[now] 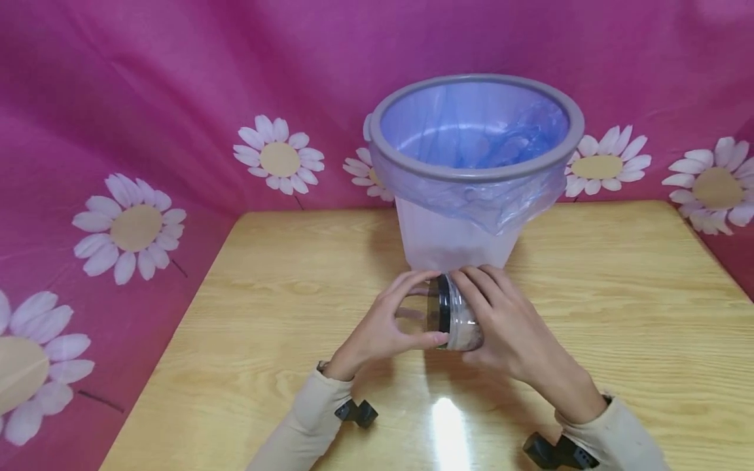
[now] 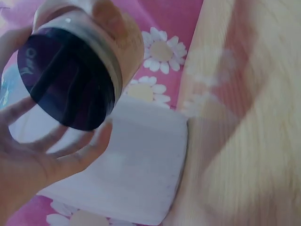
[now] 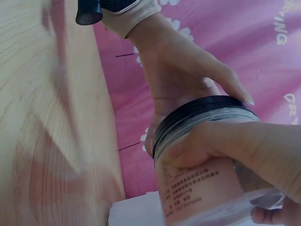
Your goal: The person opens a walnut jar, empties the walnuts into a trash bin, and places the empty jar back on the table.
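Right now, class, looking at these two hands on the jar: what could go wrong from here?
The left hand grips the black lid while the right hand holds the jar sideways, so the contents might spill onto the table once the lid loosens. The lined bin stands close behind, so a jerk could knock it.

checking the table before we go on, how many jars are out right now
1. The clear jar with a black lid is held sideways above the table, left hand on the lid end, right hand round the body. The bin may hide more.
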`<state>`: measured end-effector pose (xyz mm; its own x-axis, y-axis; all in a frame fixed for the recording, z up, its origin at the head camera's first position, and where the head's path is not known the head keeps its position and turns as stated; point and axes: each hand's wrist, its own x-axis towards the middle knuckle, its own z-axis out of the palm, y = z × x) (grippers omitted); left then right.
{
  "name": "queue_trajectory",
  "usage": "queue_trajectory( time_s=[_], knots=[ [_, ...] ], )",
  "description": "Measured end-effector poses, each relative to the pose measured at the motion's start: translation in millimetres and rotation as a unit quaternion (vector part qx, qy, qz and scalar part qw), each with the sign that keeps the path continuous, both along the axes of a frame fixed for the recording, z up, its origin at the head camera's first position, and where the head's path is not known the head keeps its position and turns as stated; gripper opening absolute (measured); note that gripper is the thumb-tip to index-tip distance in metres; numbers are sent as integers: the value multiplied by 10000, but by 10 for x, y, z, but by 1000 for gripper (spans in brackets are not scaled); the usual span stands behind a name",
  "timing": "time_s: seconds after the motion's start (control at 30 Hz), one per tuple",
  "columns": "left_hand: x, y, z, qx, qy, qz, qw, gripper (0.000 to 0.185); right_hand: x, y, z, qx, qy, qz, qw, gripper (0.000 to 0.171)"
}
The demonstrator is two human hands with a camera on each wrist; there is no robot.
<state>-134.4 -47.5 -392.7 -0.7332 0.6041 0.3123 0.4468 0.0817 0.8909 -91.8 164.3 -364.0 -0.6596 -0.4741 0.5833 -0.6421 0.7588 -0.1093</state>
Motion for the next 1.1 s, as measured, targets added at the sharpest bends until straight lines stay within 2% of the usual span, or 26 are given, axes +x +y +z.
queue_trajectory(
  time_s=[0.1,0.23,0.3,0.37,0.53,0.63,0.73,0.83,0.97,1.1],
  knots=[
    [-32,-17,-7,-166,598,-104,9980,95,-4,20,11,-68,-156,-31,9999,112],
    [-53,-47,-26,-304,1296,-120,9910,102,-2,14,6,-285,-389,-25,9988,108],
    [-59,-54,-34,-314,1446,-111,9889,100,-4,15,4,-328,-467,-20,9984,107],
    [-63,-56,-41,-203,1445,-177,9891,98,-7,17,2,-341,-511,-19,9981,107],
    [-70,-45,-55,233,1235,-384,9913,95,-7,19,-8,-336,-544,17,9980,107],
    [-68,-37,-57,332,1080,-374,9929,94,-9,20,-16,-310,-466,37,9984,108],
    [-60,-28,-60,266,863,-252,9956,94,-15,15,-28,-247,-302,58,9992,108],
    [-45,-22,-56,54,687,81,9976,94,-24,7,-39,-162,-138,91,9997,110],
    [-14,-20,-26,31,15,432,9991,84,-35,-14,-46,-74,117,200,9997,113],
    [17,-24,9,68,-731,722,9947,65,-46,-45,-57,20,543,352,9979,114]
  ],
)
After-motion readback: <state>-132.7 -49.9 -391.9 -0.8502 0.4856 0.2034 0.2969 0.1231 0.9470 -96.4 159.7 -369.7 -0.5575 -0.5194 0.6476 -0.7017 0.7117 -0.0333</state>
